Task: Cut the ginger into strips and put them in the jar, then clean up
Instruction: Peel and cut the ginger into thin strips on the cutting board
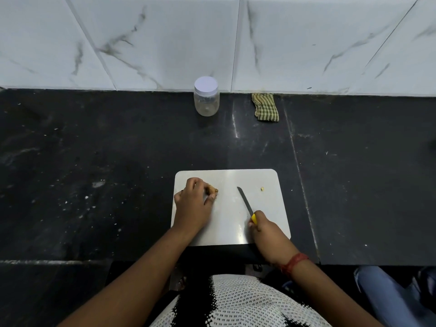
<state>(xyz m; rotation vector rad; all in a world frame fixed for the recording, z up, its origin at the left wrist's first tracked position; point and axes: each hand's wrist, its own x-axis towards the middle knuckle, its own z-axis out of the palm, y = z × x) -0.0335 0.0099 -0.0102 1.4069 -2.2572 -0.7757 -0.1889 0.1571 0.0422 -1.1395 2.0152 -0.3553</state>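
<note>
A white cutting board [226, 223] lies on the black counter close to me. My left hand [194, 200] grips a brown piece of ginger [212, 190] on the board's left side; most of the ginger is hidden under my fingers. My right hand [264, 228] holds the yellow handle of a knife [245, 201], whose blade points up and left over the board, apart from the ginger. One small cut ginger bit [262, 189] lies on the board's right part. A clear jar [206, 96] with a white lid on stands by the wall.
A folded green checked cloth [265, 107] lies by the wall, right of the jar. The black counter [94, 173] carries light specks and stretches wide to both sides. A marble-tiled wall rises behind. A person's blue-trousered leg [387, 296] shows at lower right.
</note>
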